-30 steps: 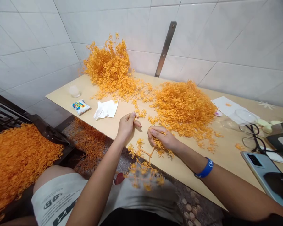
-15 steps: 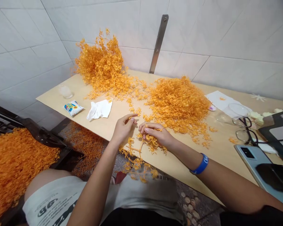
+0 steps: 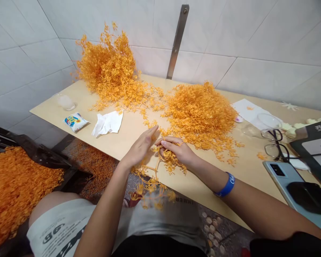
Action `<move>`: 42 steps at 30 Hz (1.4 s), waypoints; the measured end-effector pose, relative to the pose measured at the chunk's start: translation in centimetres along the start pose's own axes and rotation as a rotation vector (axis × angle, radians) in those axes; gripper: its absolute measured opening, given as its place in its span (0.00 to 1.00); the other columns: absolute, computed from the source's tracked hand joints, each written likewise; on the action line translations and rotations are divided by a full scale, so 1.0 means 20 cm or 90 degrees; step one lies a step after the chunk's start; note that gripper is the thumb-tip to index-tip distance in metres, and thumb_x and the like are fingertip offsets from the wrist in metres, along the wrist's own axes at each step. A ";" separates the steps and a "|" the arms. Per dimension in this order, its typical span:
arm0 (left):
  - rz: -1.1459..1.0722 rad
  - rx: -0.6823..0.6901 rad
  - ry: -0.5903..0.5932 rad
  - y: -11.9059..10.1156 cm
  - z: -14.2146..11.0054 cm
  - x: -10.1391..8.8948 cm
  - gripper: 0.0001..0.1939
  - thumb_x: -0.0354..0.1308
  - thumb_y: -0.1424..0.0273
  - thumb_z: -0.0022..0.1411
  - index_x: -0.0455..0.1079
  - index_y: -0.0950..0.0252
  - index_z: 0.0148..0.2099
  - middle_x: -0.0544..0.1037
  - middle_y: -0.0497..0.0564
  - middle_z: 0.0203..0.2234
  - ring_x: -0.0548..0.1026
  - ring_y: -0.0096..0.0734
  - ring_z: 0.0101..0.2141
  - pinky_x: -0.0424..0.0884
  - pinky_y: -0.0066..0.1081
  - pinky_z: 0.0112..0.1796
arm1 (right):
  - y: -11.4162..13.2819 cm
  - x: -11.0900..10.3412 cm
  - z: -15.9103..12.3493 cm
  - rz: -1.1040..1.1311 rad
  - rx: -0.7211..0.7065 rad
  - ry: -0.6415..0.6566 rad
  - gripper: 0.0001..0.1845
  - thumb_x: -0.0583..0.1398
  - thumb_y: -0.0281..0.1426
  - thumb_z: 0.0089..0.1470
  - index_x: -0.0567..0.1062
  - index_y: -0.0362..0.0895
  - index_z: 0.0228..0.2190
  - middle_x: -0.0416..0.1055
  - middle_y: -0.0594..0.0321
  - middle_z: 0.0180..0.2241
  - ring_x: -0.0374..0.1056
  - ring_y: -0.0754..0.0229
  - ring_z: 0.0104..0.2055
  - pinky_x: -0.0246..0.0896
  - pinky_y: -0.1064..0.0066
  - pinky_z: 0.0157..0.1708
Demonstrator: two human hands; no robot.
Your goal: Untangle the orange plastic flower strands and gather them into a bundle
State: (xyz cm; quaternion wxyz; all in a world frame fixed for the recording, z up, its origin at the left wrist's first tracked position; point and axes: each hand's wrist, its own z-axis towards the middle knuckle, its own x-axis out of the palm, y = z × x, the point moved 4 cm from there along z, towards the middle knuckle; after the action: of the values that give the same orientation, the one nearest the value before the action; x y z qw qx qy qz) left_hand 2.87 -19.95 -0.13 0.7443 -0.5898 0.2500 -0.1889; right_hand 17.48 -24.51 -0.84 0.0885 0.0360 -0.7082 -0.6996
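Note:
My right hand [image 3: 176, 150] is closed round a bunch of orange plastic sprigs [image 3: 169, 160] near the front edge of the wooden table [image 3: 128, 132]. A branching orange stem [image 3: 149, 182] hangs from that bunch over the table's edge toward my lap. My left hand [image 3: 140, 148] rests beside the right, fingers stretched out and touching the bunch; it holds nothing that I can see. Just behind my hands lies a large heap of loose orange sprigs [image 3: 200, 114]. A taller orange heap [image 3: 109, 67] leans on the tiled wall at the back left.
A crumpled white tissue [image 3: 107, 123], a small snack packet [image 3: 75, 121] and a clear cup [image 3: 65, 101] lie at the left. Glasses [image 3: 276, 142], a phone [image 3: 286, 175], a black mouse [image 3: 309, 196] and white paper [image 3: 250, 110] sit at the right. A container of orange pieces [image 3: 13, 185] stands beside my left leg.
My left hand moved right from the table edge to meet the right hand, and its pinch opened into straight fingers. The right hand kept its bunch. The view drifted left and down.

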 end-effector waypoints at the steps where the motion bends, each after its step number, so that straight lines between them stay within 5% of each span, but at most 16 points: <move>1: 0.010 0.012 0.022 -0.01 0.00 0.00 0.32 0.46 0.45 0.64 0.66 0.56 0.62 0.61 0.55 0.65 0.55 0.41 0.66 0.46 0.42 0.65 | -0.01 -0.01 0.00 0.037 0.009 -0.021 0.16 0.62 0.43 0.54 0.77 0.42 0.32 0.69 0.65 0.20 0.65 0.63 0.25 0.59 0.70 0.27; 6: 0.076 0.045 0.071 -0.02 0.01 0.03 0.32 0.64 0.58 0.57 0.65 0.51 0.62 0.64 0.52 0.63 0.59 0.45 0.64 0.49 0.48 0.64 | -0.04 -0.02 0.01 0.135 0.027 -0.085 0.16 0.63 0.44 0.52 0.75 0.43 0.34 0.68 0.66 0.20 0.63 0.64 0.22 0.59 0.72 0.24; 16: -0.012 0.005 0.061 -0.04 0.00 0.03 0.19 0.51 0.59 0.68 0.74 0.58 0.54 0.76 0.56 0.53 0.73 0.39 0.54 0.65 0.40 0.57 | 0.03 0.08 -0.01 -0.211 -0.078 0.033 0.13 0.57 0.38 0.59 0.73 0.42 0.28 0.68 0.64 0.25 0.64 0.60 0.32 0.60 0.68 0.37; 20: -0.083 -0.068 0.068 0.00 -0.01 0.05 0.25 0.47 0.52 0.67 0.74 0.61 0.54 0.82 0.57 0.40 0.78 0.29 0.27 0.75 0.31 0.36 | 0.03 0.11 -0.02 -0.277 -0.096 0.082 0.19 0.52 0.36 0.63 0.72 0.42 0.24 0.69 0.62 0.25 0.65 0.61 0.31 0.60 0.69 0.37; 24: -0.123 -0.077 -0.025 0.03 -0.01 0.02 0.23 0.51 0.51 0.65 0.77 0.64 0.44 0.80 0.52 0.25 0.75 0.27 0.23 0.73 0.30 0.36 | 0.03 0.12 -0.04 -0.290 -0.102 0.153 0.23 0.50 0.37 0.65 0.71 0.42 0.22 0.70 0.62 0.22 0.65 0.63 0.26 0.60 0.71 0.32; 28: -0.231 -0.056 -0.160 0.03 -0.01 -0.03 0.25 0.45 0.50 0.68 0.74 0.64 0.39 0.63 0.40 0.08 0.71 0.26 0.17 0.72 0.35 0.45 | 0.02 0.13 -0.05 -0.293 -0.113 0.203 0.23 0.51 0.41 0.64 0.71 0.43 0.22 0.72 0.61 0.22 0.66 0.63 0.25 0.59 0.72 0.30; 31: -0.166 -0.088 -0.112 0.02 0.01 -0.02 0.22 0.53 0.53 0.65 0.74 0.64 0.49 0.73 0.45 0.17 0.74 0.26 0.24 0.71 0.31 0.41 | 0.02 0.08 -0.02 -0.194 -0.074 0.103 0.24 0.52 0.45 0.63 0.72 0.42 0.23 0.71 0.61 0.22 0.64 0.63 0.26 0.59 0.72 0.30; 35: -0.142 -0.095 -0.128 0.03 0.03 -0.03 0.32 0.62 0.56 0.59 0.63 0.61 0.62 0.80 0.51 0.33 0.77 0.29 0.34 0.71 0.29 0.41 | 0.02 0.04 0.01 -0.083 -0.052 0.052 0.23 0.57 0.47 0.59 0.75 0.41 0.26 0.65 0.65 0.19 0.59 0.64 0.23 0.57 0.71 0.27; 38: -0.182 -0.064 -0.124 0.05 0.03 -0.03 0.36 0.60 0.50 0.58 0.59 0.59 0.65 0.76 0.59 0.50 0.76 0.35 0.47 0.70 0.34 0.50 | 0.01 0.03 0.02 -0.012 -0.031 0.031 0.21 0.59 0.46 0.58 0.75 0.41 0.27 0.65 0.65 0.20 0.60 0.65 0.23 0.56 0.71 0.27; 42: -0.151 -0.039 -0.106 0.05 0.02 -0.03 0.35 0.50 0.45 0.61 0.60 0.55 0.65 0.65 0.57 0.63 0.62 0.39 0.63 0.55 0.40 0.63 | 0.01 0.03 0.02 0.042 -0.007 0.023 0.20 0.61 0.45 0.56 0.75 0.40 0.25 0.69 0.63 0.22 0.60 0.66 0.22 0.57 0.71 0.27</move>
State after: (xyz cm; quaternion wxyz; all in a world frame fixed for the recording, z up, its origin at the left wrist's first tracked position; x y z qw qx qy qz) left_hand 2.68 -19.08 -1.03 0.7166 -0.6512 0.1220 -0.2182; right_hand 16.93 -24.16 -0.52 0.1248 0.0247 -0.7034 -0.6993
